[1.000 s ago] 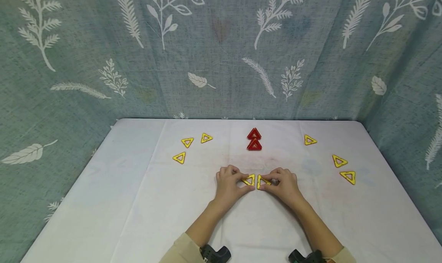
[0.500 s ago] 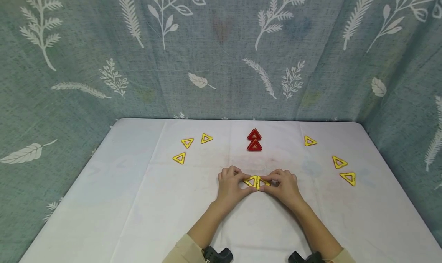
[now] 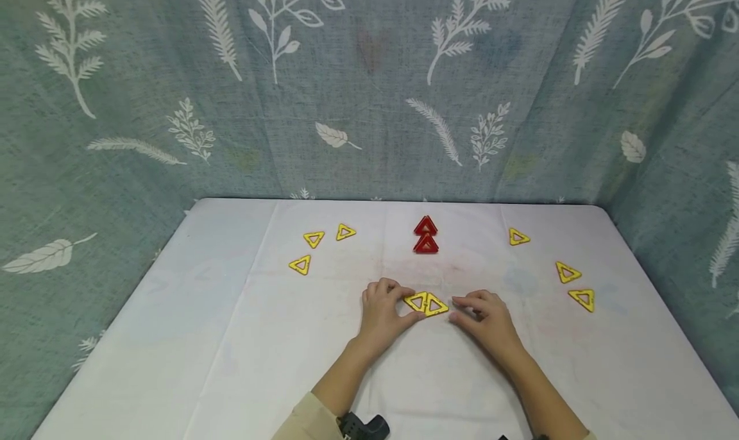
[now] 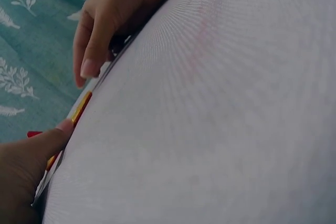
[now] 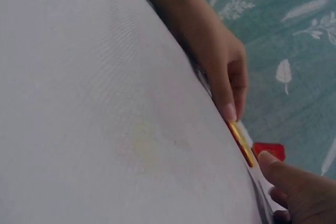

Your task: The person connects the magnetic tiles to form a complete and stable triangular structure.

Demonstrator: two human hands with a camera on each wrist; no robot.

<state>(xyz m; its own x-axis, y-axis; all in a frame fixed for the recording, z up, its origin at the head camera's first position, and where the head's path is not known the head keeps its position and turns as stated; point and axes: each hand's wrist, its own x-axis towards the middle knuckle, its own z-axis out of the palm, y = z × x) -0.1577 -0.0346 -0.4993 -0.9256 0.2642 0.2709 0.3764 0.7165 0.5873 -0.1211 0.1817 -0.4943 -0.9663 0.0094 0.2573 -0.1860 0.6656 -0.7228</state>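
Observation:
Two yellow triangular frame tiles lie edge to edge at the middle of the table in the head view. My left hand (image 3: 383,308) pinches the left yellow triangle (image 3: 417,301) between thumb and index finger. Just right of the right yellow triangle (image 3: 436,305), my right hand (image 3: 487,321) hovers apart from it, thumb and fingers spread and holding nothing. Both wrist views catch the joined tiles nearly edge-on, as a thin yellow strip (image 5: 241,142) by the fingertips. Beyond the hands, two red triangle pieces (image 3: 426,243) lie one behind the other, touching or overlapping.
Several more yellow triangles lie flat: a group at the left with one nearest triangle (image 3: 300,265), and others at the right, including a far triangle (image 3: 518,236) and a near triangle (image 3: 582,299). A leaf-patterned curtain (image 3: 369,138) hangs behind the white table (image 3: 288,350).
The two yellow triangles came together edge to edge from a small gap. My right hand then let go of its triangle and drew back to the right; the left hand keeps its pinch.

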